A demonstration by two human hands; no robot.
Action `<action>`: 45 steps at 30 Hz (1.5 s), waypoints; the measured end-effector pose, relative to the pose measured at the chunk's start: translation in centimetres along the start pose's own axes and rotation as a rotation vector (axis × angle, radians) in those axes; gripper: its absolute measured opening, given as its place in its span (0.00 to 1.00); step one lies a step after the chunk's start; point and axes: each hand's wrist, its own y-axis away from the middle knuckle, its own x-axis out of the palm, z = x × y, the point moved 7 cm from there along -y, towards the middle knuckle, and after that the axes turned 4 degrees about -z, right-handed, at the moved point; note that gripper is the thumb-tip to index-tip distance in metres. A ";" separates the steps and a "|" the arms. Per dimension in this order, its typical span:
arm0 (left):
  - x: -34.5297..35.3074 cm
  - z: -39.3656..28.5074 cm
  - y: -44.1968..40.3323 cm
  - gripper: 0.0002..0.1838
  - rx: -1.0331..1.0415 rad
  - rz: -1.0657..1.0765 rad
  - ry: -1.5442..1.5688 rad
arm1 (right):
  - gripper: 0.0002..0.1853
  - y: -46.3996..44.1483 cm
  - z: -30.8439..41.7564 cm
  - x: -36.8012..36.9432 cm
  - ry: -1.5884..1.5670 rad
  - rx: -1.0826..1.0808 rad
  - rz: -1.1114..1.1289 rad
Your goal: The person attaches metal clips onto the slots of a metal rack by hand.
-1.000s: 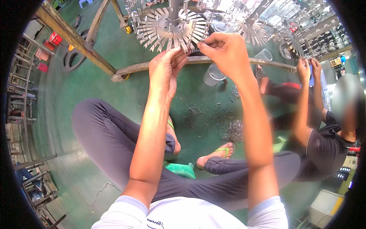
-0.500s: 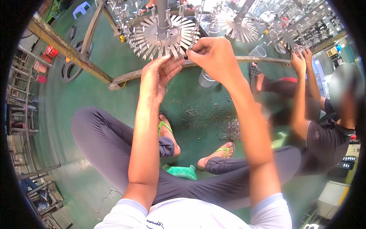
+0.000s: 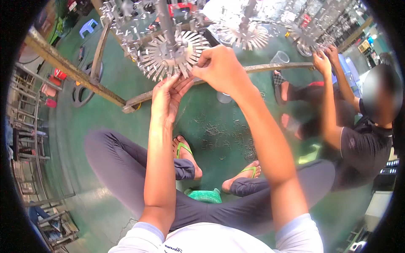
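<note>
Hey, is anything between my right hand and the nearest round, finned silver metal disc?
Nothing visible. Your right hand is right at the near edge of the silver disc; your left hand is alongside, not blocking.

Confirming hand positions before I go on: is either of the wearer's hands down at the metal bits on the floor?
No, the left hand and right hand are both raised to the nearest disc's rim.

The slotted disc point(image 3: 157, 57) before you is silvery grey. Your shirt point(image 3: 211, 236) is white with dark lettering point(image 3: 174, 248), your trousers point(image 3: 116, 158) dark grey, your sandals point(image 3: 180, 147) lime green. The floor point(image 3: 76, 168) is deep green, the far stool point(image 3: 88, 28) blue; your co-worker's shirt point(image 3: 366, 147) is black, another sandal point(image 3: 278, 80) checked dark and light.
</note>
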 end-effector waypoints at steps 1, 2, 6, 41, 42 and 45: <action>-0.2 0.0 0.1 0.13 -0.003 -0.011 0.010 | 0.14 0.1 0.3 0.1 0.021 -0.009 0.000; 0.1 0.2 -0.3 0.13 -0.013 0.004 0.015 | 0.15 0.1 0.3 -0.5 0.054 -0.011 -0.024; -0.9 0.4 -0.9 0.15 -0.031 0.012 0.041 | 0.13 0.0 -0.3 0.2 0.000 0.009 0.024; 9.7 -4.3 6.4 0.07 0.947 -0.064 -1.182 | 0.07 4.9 -2.8 0.7 -0.548 -0.048 0.029; 9.5 -4.1 6.2 0.07 0.945 -0.065 -1.168 | 0.07 4.8 -3.1 0.7 -0.605 -0.013 0.047; 9.6 -3.7 5.9 0.06 0.941 -0.043 -1.185 | 0.07 5.0 -3.9 0.4 -0.792 0.066 0.141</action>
